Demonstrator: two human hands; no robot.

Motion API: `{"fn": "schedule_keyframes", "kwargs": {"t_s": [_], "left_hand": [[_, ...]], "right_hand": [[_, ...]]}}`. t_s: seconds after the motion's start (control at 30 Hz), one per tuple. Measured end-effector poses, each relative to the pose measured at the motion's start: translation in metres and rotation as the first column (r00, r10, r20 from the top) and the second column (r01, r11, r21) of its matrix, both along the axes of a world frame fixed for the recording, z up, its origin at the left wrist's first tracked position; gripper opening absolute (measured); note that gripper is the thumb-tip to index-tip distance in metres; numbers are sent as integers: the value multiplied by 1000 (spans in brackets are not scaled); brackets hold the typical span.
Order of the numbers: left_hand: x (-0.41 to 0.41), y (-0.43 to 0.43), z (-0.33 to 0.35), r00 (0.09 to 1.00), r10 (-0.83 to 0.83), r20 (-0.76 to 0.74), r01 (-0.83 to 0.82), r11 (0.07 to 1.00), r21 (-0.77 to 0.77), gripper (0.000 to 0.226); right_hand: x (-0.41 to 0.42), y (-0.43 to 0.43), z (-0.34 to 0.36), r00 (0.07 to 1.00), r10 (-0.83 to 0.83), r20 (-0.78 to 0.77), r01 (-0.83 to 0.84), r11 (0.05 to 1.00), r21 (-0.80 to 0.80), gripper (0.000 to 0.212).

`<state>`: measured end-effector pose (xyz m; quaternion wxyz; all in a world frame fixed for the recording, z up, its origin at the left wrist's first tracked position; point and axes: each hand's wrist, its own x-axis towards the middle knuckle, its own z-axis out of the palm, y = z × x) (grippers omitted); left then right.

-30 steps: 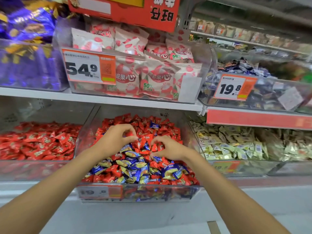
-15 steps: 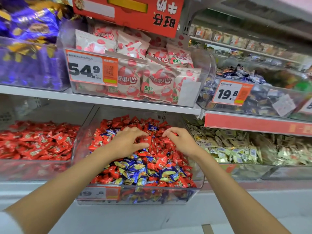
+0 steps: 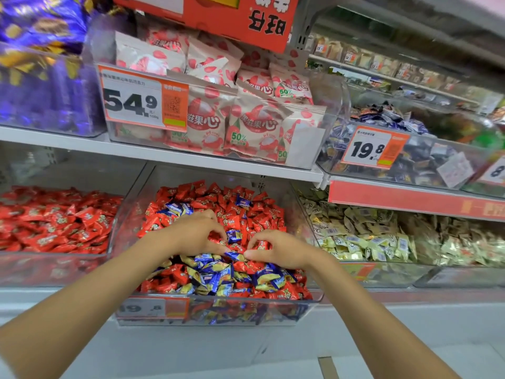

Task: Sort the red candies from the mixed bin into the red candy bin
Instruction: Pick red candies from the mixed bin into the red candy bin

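The mixed bin (image 3: 306, 272) is a clear tub in the middle of the lower shelf, heaped with red candies (image 3: 246, 212) and blue-and-yellow candies (image 3: 218, 274). The red candy bin (image 3: 114, 214) stands directly to its left and holds only red wrappers. Both of my hands are down in the mixed bin's heap. My left hand (image 3: 191, 233) and my right hand (image 3: 278, 250) have curled fingers dug into the pile. Their thumbs nearly meet, ringing a small clump of red candies with one blue piece (image 3: 234, 236). What lies under the palms is hidden.
A bin of pale yellow candies (image 3: 363, 236) sits to the right. The upper shelf (image 3: 164, 154) overhangs the bins and carries pink-and-white bags (image 3: 254, 127), purple sweets (image 3: 41, 91) and dark wrapped sweets (image 3: 410, 157). Price tags hang on the bin fronts.
Both hands reached toward the back of the heap, then drew toward me to its middle. They have come closer together, curling around a clump of candies.
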<state>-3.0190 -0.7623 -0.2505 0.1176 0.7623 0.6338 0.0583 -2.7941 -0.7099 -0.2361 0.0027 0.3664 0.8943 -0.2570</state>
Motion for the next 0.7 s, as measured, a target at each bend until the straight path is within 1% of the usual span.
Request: {"fn": "schedule_keyframes", "kwargs": {"t_s": [0.03,0.1,0.13,0.23,0.3,0.4,0.43,0.5,0.53,0.6,0.7], "left_hand": [[1,0,-1,1000,-7,28,7,1000,3,40],[1,-2,-3,991,-7,135,6,1000,10,35],[0,-3,-3,980,2,199,-6,1000,19,32],[-2,-9,2,929,4,371,-56,990,129,23],[0,-12,5,892,4,452,-89,982,168,19],[-2,-15,6,849,30,527,-127,981,147,17],[-5,-15,5,840,40,541,-132,982,132,20],[-7,-18,5,835,46,549,-124,987,106,23],[-7,-19,6,832,46,552,-122,987,101,20],[-7,-21,8,832,38,554,-124,985,119,13],[-12,-24,7,840,35,542,-118,986,119,17]], "right_hand": [[1,0,-1,1000,-4,-10,4,1000,14,27],[1,-2,-5,998,-51,-44,52,998,28,16],[1,-3,-6,993,-84,-78,87,996,26,14],[4,-5,-2,961,-151,-230,159,987,14,13],[7,-4,3,933,-186,-308,195,981,-2,12],[11,-6,9,887,-199,-417,207,978,-27,11],[12,-7,11,876,-190,-444,199,980,-26,11],[12,-10,15,874,-162,-458,164,986,-37,9],[12,-12,16,882,-150,-448,143,989,-48,9],[11,-15,18,912,-103,-396,97,995,-36,10],[8,-22,15,951,-45,-305,30,998,-51,5]]}}
